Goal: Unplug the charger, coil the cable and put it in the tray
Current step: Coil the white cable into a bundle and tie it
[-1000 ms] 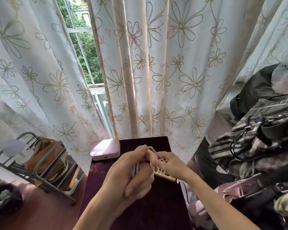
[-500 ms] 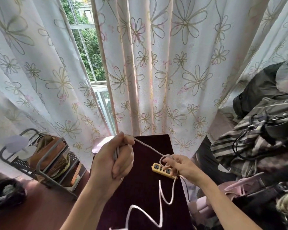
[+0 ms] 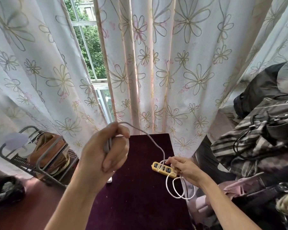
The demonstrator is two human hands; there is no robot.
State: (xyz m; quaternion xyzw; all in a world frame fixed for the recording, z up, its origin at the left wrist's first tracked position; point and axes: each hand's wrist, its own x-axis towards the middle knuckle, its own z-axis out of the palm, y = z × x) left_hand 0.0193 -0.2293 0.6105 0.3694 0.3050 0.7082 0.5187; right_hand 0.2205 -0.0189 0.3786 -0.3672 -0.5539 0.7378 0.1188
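Observation:
A white charger cable (image 3: pixel 152 138) runs from my left hand (image 3: pixel 106 150), raised above the dark purple table (image 3: pixel 140 205), down to my right hand (image 3: pixel 184 168). My left hand is closed around a bundle of the cable. My right hand pinches the cable just over a yellow power strip (image 3: pixel 163 169) lying on the table's right side. Loose loops of cable (image 3: pixel 178 188) hang below my right hand. A small white piece, perhaps the charger plug (image 3: pixel 109 180), shows under my left wrist. No tray is visible; my left arm hides the table's left part.
Flowered curtains (image 3: pixel 165 72) hang behind the table, with a window (image 3: pixel 90 52) in the gap. A grey metal rack (image 3: pixel 40 156) with brown items stands on the left floor. Piled clothes and bags (image 3: pixel 259 146) crowd the right side.
My hands, together a second ago, have drawn apart: the left rose up and left with the cable, the right dropped onto the power strip. The hanging cable gathered into loops below my right hand.

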